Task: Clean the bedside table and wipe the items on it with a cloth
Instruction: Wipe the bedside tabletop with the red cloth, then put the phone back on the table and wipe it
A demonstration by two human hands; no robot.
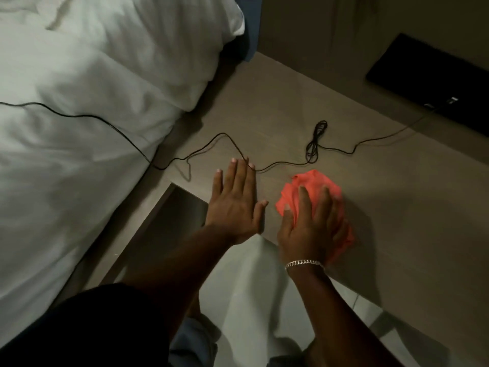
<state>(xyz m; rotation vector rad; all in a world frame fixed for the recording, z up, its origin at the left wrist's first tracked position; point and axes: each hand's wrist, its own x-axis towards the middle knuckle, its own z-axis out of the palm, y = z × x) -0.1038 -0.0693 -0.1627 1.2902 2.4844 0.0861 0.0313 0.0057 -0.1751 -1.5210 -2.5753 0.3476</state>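
Note:
The bedside table [383, 197] has a wood-grain top. A bunched orange cloth [315, 184] lies near its front edge, and my right hand [312, 226] presses flat on it with fingers spread. My left hand [238, 197] rests open and flat on the tabletop just left of the cloth, holding nothing; its fingertips touch a thin black cable [285, 163] that runs across the table. The cable has a small coiled bundle [316, 143] behind the cloth and leads to a black flat device [434, 80] at the back right.
A bed with white bedding [92, 115] lies along the left side, and the cable trails over it. A blue pillow edge [252, 27] shows at the top. The wall rises behind the table. Pale floor tiles [251, 300] lie below the table's front edge.

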